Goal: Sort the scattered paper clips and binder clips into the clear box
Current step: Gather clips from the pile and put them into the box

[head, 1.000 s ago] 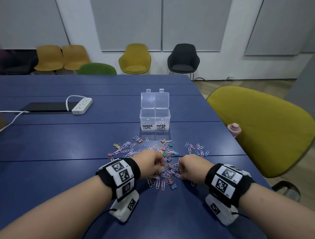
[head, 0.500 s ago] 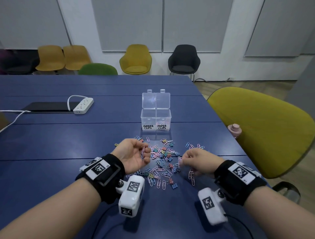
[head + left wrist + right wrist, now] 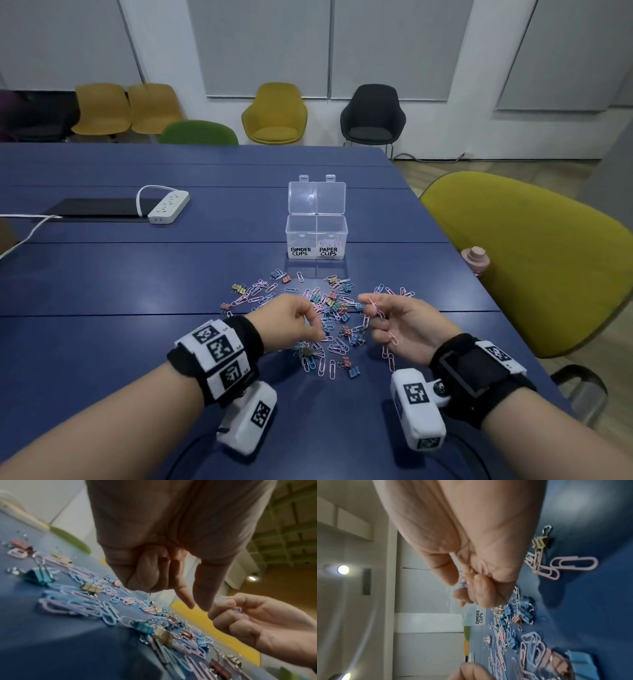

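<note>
Pinching several pink paper clips (image 3: 378, 310), right hand (image 3: 407, 325) curls palm-up. Left hand (image 3: 291, 320), just beside it, pinches downward at the scattered clips (image 3: 329, 346); whether it holds one, I cannot tell. One clear box (image 3: 317, 236) stands beyond both.

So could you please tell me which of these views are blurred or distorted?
Head view: sharp, with wide-angle bending at the edges. Left wrist view: the left hand and nearby clips are soft. Right wrist view: rotated sideways, the right hand blurred, ceiling lights glaring.
</note>
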`<move>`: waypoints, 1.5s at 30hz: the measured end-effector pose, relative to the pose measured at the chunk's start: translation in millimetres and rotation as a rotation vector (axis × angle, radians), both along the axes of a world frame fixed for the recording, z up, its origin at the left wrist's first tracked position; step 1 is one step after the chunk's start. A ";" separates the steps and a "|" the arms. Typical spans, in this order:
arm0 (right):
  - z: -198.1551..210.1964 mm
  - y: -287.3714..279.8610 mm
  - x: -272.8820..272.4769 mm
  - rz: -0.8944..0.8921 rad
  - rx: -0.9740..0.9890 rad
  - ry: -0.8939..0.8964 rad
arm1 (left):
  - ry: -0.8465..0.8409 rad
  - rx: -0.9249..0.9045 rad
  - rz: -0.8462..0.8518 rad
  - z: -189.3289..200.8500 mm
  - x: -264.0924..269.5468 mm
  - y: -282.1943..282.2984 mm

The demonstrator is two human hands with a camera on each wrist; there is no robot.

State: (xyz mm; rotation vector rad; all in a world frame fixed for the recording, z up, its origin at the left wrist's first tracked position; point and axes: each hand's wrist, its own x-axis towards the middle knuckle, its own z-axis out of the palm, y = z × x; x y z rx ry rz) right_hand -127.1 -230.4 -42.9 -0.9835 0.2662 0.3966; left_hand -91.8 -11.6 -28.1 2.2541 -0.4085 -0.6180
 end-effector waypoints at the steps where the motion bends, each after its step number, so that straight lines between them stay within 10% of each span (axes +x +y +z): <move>1: 0.5 1.4 0.4 0.008 0.040 0.027 | -0.037 0.056 -0.045 0.3 -2.0 -1.0; 12: 10.0 27.5 6.6 0.133 -0.374 -0.038 | -0.321 0.474 -0.243 -5.1 -6.6 -16.9; 19: 10.9 44.1 8.9 0.530 -1.518 -0.434 | -0.327 0.512 -0.240 -7.8 -3.8 -21.6; 26: 9.0 54.7 7.2 0.620 -1.794 -0.526 | -0.320 0.521 -0.234 -11.1 -3.2 -22.2; 39: 13.0 51.7 9.8 0.730 -1.750 -0.531 | 0.106 0.026 0.065 1.8 6.5 -13.4; 45: 16.9 25.3 18.6 0.267 -0.844 -0.121 | 0.593 -0.560 0.247 7.3 18.4 6.3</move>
